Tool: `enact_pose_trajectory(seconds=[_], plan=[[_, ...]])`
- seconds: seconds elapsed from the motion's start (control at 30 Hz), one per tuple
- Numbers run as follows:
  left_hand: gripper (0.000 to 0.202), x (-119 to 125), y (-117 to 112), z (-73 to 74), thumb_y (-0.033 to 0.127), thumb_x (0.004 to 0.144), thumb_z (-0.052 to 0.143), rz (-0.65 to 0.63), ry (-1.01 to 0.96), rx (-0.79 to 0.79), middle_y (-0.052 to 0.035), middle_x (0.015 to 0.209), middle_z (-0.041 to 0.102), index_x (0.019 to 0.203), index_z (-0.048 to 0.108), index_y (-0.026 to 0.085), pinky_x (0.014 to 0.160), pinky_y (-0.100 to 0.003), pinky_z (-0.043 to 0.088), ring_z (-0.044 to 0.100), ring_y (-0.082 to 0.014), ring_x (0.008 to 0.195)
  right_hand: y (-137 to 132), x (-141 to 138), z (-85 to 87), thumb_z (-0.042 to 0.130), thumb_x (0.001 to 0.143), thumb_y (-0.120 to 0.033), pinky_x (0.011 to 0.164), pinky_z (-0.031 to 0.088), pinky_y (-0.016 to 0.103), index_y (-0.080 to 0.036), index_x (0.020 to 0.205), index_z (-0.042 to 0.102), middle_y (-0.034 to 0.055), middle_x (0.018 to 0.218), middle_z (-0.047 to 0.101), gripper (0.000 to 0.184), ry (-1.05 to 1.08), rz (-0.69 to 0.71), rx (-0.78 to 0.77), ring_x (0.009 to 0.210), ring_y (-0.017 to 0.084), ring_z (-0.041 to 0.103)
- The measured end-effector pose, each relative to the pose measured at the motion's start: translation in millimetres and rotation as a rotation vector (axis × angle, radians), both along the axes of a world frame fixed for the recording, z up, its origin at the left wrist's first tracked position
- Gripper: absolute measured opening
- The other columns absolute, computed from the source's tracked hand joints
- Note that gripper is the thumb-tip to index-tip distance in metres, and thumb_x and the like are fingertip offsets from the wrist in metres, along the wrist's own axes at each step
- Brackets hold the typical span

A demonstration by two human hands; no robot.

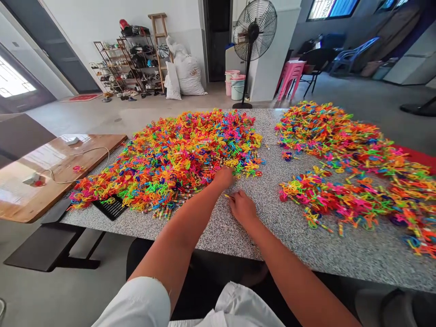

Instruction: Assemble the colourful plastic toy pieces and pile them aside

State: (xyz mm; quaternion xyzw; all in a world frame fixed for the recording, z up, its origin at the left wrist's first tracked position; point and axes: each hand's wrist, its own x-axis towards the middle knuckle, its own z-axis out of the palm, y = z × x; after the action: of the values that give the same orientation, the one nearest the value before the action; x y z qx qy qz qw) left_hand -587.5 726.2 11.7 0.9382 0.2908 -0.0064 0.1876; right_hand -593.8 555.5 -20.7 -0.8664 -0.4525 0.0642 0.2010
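Observation:
A large heap of small bright plastic pieces, many with loops and some with striped stick-like ends, spreads over the speckled stone table. My left hand is at the heap's near right edge, its fingers curled downward among the pieces; whatever they hold is hidden. Just nearer to me and to the right, my right hand rests low over the bare stone. Its thumb and fingers pinch a small yellow stick-like piece, whose tip sticks out to the left.
A second pile of similar pieces covers the table's right side. By the left heap lies a black slotted tray. A wooden board with a cable adjoins at left. Behind stand a fan, white sacks and pink stools.

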Motion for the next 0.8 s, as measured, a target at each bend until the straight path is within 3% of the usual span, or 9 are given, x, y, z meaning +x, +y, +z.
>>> enact_pose_trajectory(seconds=[0.17, 0.3, 0.4, 0.47, 0.57, 0.67, 0.8], plan=[[0.036, -34, -6, -2.1, 0.029, 0.093, 0.062, -0.13, -0.026, 0.002, -0.013, 0.135, 0.059, 0.127, 0.073, 0.028, 0.101, -0.037, 0.048, 0.063, -0.0291, 0.116, -59, 21, -18.5, 0.059, 0.095, -0.027, 0.074, 0.047, 0.034, -0.02, 0.096, 0.07, 0.0109, 0.099, 0.063, 0.013, -0.006, -0.167, 0.115, 0.082, 0.023, 0.064], [0.035, -72, -17, -5.9, 0.019, 0.095, 0.053, -0.32, -0.162, -0.068, -0.0094, 0.136, 0.061, 0.116, 0.079, 0.03, 0.106, -0.036, 0.044, 0.06, -0.0261, 0.119, -80, 35, -21.3, 0.061, 0.088, -0.025, 0.074, 0.047, 0.034, -0.022, 0.086, 0.066, 0.0087, 0.089, 0.066, 0.006, 0.063, -0.199, 0.228, 0.081, 0.024, 0.064], [0.038, -99, -30, -8.8, 0.017, 0.093, 0.054, -0.254, -0.322, -0.184, -0.0076, 0.13, 0.063, 0.117, 0.079, 0.033, 0.106, -0.035, 0.044, 0.06, -0.023, 0.115, -77, 30, -13.9, 0.064, 0.084, -0.031, 0.068, 0.048, 0.034, -0.024, 0.082, 0.063, 0.0044, 0.076, 0.065, 0.008, 0.307, -0.269, 0.364, 0.071, 0.022, 0.063], [0.037, -113, -41, -9.5, 0.018, 0.092, 0.056, -0.149, -0.443, -0.274, -0.008, 0.115, 0.067, 0.117, 0.079, 0.032, 0.103, -0.035, 0.046, 0.062, -0.0215, 0.107, -70, 20, -6.4, 0.064, 0.084, -0.039, 0.057, 0.046, 0.033, -0.025, 0.083, 0.06, -0.0004, 0.065, 0.061, 0.015, 0.607, -0.313, 0.485, 0.056, 0.019, 0.057], [0.037, -129, -59, -6.7, 0.016, 0.089, 0.058, -0.037, -0.581, -0.427, -0.0077, 0.099, 0.069, 0.117, 0.079, 0.029, 0.098, -0.035, 0.049, 0.064, -0.0211, 0.099, -59, -1, 5.1, 0.068, 0.081, -0.045, 0.045, 0.041, 0.029, -0.026, 0.084, 0.055, -0.0039, 0.062, 0.061, 0.024, 1.063, -0.259, 0.674, 0.046, 0.015, 0.049], [0.043, -143, -77, 0.0, 0.018, 0.087, 0.053, -0.02, -0.618, -0.653, -0.008, 0.108, 0.071, 0.121, 0.077, 0.027, 0.089, -0.033, 0.054, 0.065, -0.0205, 0.096, -54, -22, 12.7, 0.077, 0.075, -0.044, 0.045, 0.043, 0.026, -0.025, 0.087, 0.055, -0.0008, 0.078, 0.07, 0.031, 1.281, -0.196, 0.783, 0.053, 0.013, 0.055], [0.043, -156, -94, 8.8, 0.031, 0.09, 0.051, -0.033, -0.701, -0.972, -0.011, 0.129, 0.066, 0.124, 0.075, 0.021, 0.074, -0.031, 0.059, 0.063, -0.0241, 0.105, -57, -36, 14.1, 0.079, 0.076, -0.045, 0.047, 0.045, 0.026, -0.024, 0.091, 0.059, 0.0, 0.081, 0.07, 0.033, 1.341, -0.165, 0.828, 0.055, 0.012, 0.054]])
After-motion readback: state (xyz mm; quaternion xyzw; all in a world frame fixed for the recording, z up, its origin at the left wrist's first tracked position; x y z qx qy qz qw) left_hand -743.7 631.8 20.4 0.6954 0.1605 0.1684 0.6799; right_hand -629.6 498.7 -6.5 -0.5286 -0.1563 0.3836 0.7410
